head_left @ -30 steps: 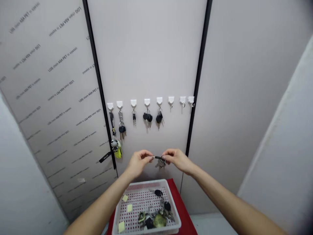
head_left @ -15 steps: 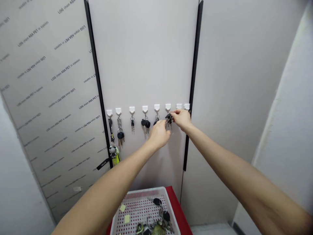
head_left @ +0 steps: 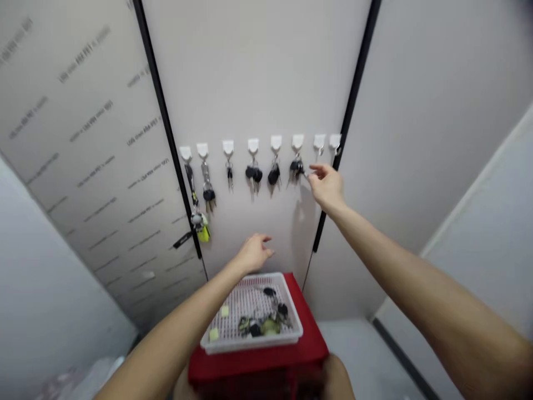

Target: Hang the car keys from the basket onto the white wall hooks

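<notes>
My right hand is at the bunch of keys on the sixth hook from the left. Its thumb and index finger are pinched at the tip of one key, which slants out from the bunch toward them. My left hand is empty, its fingers apart, in front of the panel just above the back rim of the white basket. More keys hang from the hook to the left of that bunch. Inside the basket lies a pile of keys and key rings, partly blurred.
White hooks run in a row across the panel; the others on the left carry keys and a lanyard with charms. Two hooks at the right hold no keys. The basket stands on a red surface. Black strips edge the panel.
My left hand has dropped from the hanging keys to above the basket and opened. The right hand has stayed by the sixth hook's keys. The view has tilted downward.
</notes>
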`<state>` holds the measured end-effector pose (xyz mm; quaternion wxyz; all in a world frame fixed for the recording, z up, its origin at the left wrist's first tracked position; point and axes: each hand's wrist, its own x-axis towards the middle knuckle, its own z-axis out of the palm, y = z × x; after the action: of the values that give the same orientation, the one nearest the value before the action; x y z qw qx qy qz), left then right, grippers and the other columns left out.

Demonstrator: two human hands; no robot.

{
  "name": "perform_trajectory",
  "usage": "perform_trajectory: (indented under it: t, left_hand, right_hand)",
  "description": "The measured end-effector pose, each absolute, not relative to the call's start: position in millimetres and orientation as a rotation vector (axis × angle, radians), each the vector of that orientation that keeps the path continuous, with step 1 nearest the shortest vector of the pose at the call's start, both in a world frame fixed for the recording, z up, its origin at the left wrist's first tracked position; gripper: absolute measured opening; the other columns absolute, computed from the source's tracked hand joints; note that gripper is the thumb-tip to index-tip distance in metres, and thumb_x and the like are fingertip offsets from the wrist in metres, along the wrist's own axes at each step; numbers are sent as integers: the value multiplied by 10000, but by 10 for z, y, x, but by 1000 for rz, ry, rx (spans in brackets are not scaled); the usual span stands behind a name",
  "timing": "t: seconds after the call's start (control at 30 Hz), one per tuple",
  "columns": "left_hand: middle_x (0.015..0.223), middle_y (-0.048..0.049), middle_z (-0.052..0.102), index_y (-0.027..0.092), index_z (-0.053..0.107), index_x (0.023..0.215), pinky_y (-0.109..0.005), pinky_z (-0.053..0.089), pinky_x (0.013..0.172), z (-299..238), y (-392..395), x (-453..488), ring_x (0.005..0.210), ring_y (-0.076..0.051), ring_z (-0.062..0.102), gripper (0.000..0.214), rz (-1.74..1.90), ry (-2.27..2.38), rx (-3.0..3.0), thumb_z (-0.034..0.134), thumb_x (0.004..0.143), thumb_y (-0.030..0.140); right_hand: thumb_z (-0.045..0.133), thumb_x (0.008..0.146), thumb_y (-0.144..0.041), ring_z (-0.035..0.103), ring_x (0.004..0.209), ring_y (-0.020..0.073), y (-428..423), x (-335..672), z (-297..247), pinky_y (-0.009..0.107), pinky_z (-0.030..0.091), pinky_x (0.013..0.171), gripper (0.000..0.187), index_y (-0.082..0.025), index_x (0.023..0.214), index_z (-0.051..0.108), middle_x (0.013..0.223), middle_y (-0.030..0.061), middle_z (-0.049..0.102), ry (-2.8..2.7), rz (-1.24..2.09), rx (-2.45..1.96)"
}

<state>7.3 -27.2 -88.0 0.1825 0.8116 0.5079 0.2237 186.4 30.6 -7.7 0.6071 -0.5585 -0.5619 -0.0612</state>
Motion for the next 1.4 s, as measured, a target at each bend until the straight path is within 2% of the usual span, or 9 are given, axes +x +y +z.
perform_trajectory:
  t: [0.23,0.37,0.5,0.63,0.8,1.0,1.1,1.27,1.4]
  left_hand:
    - [893,-65,547,145,516,897,-239,355,707,-2016,-597,-208,810,-165,485,358,119,1445,2297,497,547,217]
    - [851,-72,551,150,550,794,-253,347,705,-2133,-665,-229,824,-177,471,248,103,1501,2392,461,565,185]
    - [726,-33,576,176,554,708,-232,362,624,-2153,-658,-239,700,-143,503,178,62,1537,2292,414,598,181]
    - [797,-35,564,179,532,788,-221,351,635,-2225,-656,-225,740,-138,492,222,172,1556,2278,425,595,200]
    - [767,-52,574,158,544,716,-223,341,602,-2270,-686,-221,706,-142,496,219,179,1622,2218,357,603,146]
    - [677,-50,585,134,564,673,-213,309,516,-2248,-715,-213,624,-145,490,221,138,1624,2143,380,551,144]
    - [629,-32,572,116,562,630,-191,278,472,-2215,-701,-225,576,-118,456,197,150,1552,2117,399,523,145]
    - [569,32,504,125,505,749,-157,258,441,-1993,-591,-294,510,-64,390,283,405,1327,2153,394,491,92]
    - [553,50,463,139,458,768,-151,304,475,-1581,-483,-303,503,-51,390,257,644,1133,2116,388,528,80]
  right_hand:
    - [414,613,-171,501,670,116,-497,1397,-1515,215,360,625,203,-151,739,572,726,40,589,-2382,381,-1389]
    - [464,589,-197,478,784,185,-703,1259,-1893,286,318,683,181,-167,728,577,781,69,588,-2724,198,-1509]
    - [433,635,-270,469,807,196,-729,1183,-1945,317,293,695,211,-189,777,566,805,67,583,-2737,98,-1549]
    - [416,637,-280,486,788,209,-704,1053,-2058,322,294,696,223,-163,729,582,766,91,589,-2776,148,-1624]
    - [387,631,-243,521,739,184,-713,949,-2103,262,335,626,243,-170,743,590,762,80,601,-2635,338,-1785]
    - [416,598,-238,528,703,154,-767,973,-2022,218,344,597,244,-181,746,601,741,62,610,-2540,415,-1844]
    - [429,580,-224,519,689,142,-771,1004,-2094,209,341,591,236,-195,741,600,717,33,610,-2508,487,-1750]
    - [405,573,-155,480,563,98,-746,997,-2195,175,325,496,182,-146,627,579,569,-13,564,-2206,799,-1525]
    - [364,608,-147,429,455,60,-685,999,-1881,164,325,443,165,-123,555,518,477,-32,482,-1812,1057,-1276]
